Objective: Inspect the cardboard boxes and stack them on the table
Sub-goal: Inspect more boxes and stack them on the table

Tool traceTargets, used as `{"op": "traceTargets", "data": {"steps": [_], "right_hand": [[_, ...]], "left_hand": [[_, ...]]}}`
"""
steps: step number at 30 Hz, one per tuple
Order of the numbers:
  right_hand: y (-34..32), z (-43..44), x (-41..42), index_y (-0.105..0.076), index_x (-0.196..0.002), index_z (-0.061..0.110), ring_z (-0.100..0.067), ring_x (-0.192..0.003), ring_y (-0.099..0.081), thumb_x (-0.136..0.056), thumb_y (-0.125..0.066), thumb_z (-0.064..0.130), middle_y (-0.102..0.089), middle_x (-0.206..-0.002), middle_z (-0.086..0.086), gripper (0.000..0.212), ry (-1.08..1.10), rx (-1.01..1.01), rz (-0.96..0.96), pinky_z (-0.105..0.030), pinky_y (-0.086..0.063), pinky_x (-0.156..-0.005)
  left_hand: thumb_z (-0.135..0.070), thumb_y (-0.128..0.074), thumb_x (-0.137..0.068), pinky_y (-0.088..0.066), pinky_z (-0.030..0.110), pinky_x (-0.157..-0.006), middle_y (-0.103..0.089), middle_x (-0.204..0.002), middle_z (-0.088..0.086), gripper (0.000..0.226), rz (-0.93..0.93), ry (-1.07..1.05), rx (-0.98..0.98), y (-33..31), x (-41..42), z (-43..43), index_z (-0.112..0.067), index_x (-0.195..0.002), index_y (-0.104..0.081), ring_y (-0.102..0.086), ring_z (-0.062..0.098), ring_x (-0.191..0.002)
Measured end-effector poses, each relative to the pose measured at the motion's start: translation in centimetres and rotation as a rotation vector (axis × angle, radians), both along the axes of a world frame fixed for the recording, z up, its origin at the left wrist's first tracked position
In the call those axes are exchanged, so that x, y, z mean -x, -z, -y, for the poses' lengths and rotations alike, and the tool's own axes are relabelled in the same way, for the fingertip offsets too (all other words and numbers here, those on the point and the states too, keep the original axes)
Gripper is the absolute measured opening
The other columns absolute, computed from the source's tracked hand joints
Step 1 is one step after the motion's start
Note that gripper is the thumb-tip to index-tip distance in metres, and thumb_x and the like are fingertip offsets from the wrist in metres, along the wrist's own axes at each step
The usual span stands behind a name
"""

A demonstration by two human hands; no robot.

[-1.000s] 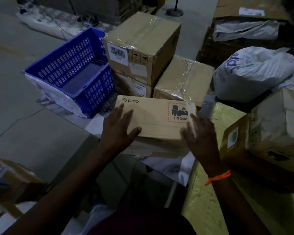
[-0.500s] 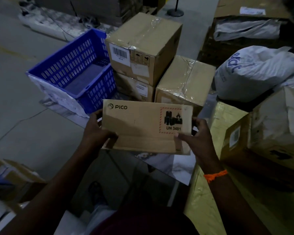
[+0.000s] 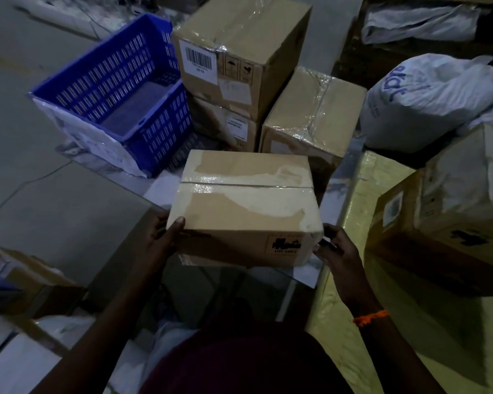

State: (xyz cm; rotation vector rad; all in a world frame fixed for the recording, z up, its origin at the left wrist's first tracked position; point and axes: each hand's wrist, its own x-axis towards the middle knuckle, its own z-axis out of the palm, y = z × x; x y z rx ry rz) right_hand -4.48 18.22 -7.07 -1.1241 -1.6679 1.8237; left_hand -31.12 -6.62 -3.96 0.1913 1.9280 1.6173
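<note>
Head view shows a small cardboard box (image 3: 244, 207) gripped by 2 hands above the near edge of the counter (image 3: 160, 191). The left hand (image 3: 161, 240) clasps its left side with the thumb on the top face. The right hand (image 3: 335, 251) clasps its right lower corner. Behind it stand 3 taped boxes (image 3: 268, 75), and a blue crate (image 3: 120, 92) is beside them.

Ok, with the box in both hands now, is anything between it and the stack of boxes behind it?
Nothing visible. The held box sits in the left hand and right hand, and the stack of boxes stands directly behind it. The blue crate is off to the left, the white bag to the right.
</note>
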Motion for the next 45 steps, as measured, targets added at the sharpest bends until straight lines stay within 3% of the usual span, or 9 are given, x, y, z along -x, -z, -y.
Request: {"op": "traceTargets", "data": {"steps": [5, 9, 13, 16, 21, 26, 29, 40, 45], "right_hand": [[1.7, 0.3, -0.6, -0.065, -0.129, 0.024, -0.028, -0.128, -0.062, -0.108, -0.032, 0.011, -0.069, -0.134, -0.005, 0.041, 0.109, 0.243, 0.008, -0.052, -0.048, -0.109], [2.3, 0.2, -0.5, -0.065, -0.13, 0.023, -0.029, -0.129, -0.062, -0.11, -0.034, 0.015, -0.069, -0.133, -0.007, 0.038, 0.17, 0.29, 0.037, -0.053, -0.046, -0.111], [1.0, 0.8, 1.1, -0.062, -0.134, 0.021, -0.019, -0.124, -0.063, -0.11, -0.045, 0.028, -0.069, -0.129, 0.0, 0.03, 0.264, 0.041, 0.149, -0.05, -0.051, -0.106], [-0.3, 0.7, 3.2, -0.058, -0.14, 0.02, -0.014, -0.128, -0.056, -0.107, -0.053, 0.034, -0.061, -0.14, -0.002, 0.036, 0.275, -0.382, 0.259, -0.035, -0.046, -0.106], [0.2, 0.3, 9.5, -0.048, -0.151, 0.01, -0.024, -0.153, -0.031, -0.105, -0.047, 0.041, -0.04, -0.162, -0.01, 0.055, -0.13, -0.887, 0.309, -0.038, -0.027, -0.122], [1.3, 0.7, 13.9, -0.03, -0.161, 0.009, -0.029, -0.159, -0.013, -0.101, -0.024, 0.058, -0.018, -0.171, -0.012, 0.078, -0.366, -1.021, 0.571, -0.051, -0.014, -0.128], [1.4, 0.6, 14.3, -0.025, -0.163, 0.011, -0.028, -0.159, -0.009, -0.099, -0.017, 0.061, -0.014, -0.172, -0.011, 0.081, -0.383, -1.034, 0.641, -0.049, -0.006, -0.129], [1.7, 0.8, 13.9, -0.019, -0.164, 0.012, -0.027, -0.16, -0.006, -0.101, -0.015, 0.063, -0.01, -0.173, -0.009, 0.081, -0.439, -1.064, 0.714, -0.048, -0.003, -0.127], [1.1, 2.9, 10.5, -0.025, -0.162, 0.012, -0.026, -0.159, -0.012, -0.102, -0.022, 0.062, -0.016, -0.172, -0.009, 0.078, -0.543, -1.074, 0.661, -0.05, -0.013, -0.127]], "left_hand": [[-0.054, -0.077, -0.075, -0.057, 0.045, -0.09, -0.069, -0.122, 0.001, 0.063, 0.027, 0.052, 0.095, 3.0, -1.1, 1.7, -0.026, -0.128, -0.06, -0.067, 0.021, -0.111], [-0.049, -0.08, -0.079, -0.056, 0.048, -0.094, -0.067, -0.126, 0.004, 0.066, -0.049, 0.053, 0.152, 3.8, -1.9, 1.7, -0.02, -0.134, -0.056, -0.065, 0.022, -0.113], [-0.053, -0.073, -0.086, -0.054, 0.045, -0.096, -0.058, -0.138, 0.005, 0.061, -0.225, 0.054, 0.259, 3.1, -1.9, 0.6, -0.025, -0.135, -0.052, -0.059, 0.02, -0.118], [-0.039, -0.068, -0.094, -0.044, 0.027, -0.095, -0.041, -0.145, -0.004, 0.065, -0.513, 0.144, 0.301, 1.2, -2.1, -1.1, -0.021, -0.148, -0.037, -0.043, 0.011, -0.124], [-0.047, -0.059, -0.097, -0.025, 0.053, -0.121, -0.019, -0.167, 0.005, 0.077, -0.809, 0.401, 0.466, 0.8, -0.4, -6.6, -0.023, -0.159, -0.021, -0.019, 0.024, -0.152], [-0.065, -0.028, -0.1, 0.005, 0.048, -0.125, 0.006, -0.17, 0.005, 0.081, -0.96, 0.668, 0.671, 3.9, 1.1, -10.5, -0.021, -0.162, 0.002, 0.009, 0.02, -0.155], [-0.071, -0.01, -0.095, 0.006, 0.048, -0.124, 0.008, -0.169, 0.004, 0.085, -1.01, 0.688, 0.731, 4.5, 1.7, -10.8, -0.02, -0.162, 0.001, 0.009, 0.021, -0.156], [-0.069, -0.001, -0.095, 0.011, 0.047, -0.124, 0.027, -0.165, 0.002, 0.083, -1.03, 0.74, 0.749, 5.0, 1.2, -9.9, -0.02, -0.159, 0.017, 0.023, 0.019, -0.152], [-0.07, -0.008, -0.097, 0.01, 0.049, -0.122, 0.019, -0.166, 0.002, 0.081, -1.036, 0.774, 0.661, 4.2, -1.1, -7.2, -0.023, -0.161, 0.005, 0.017, 0.02, -0.154]]}}
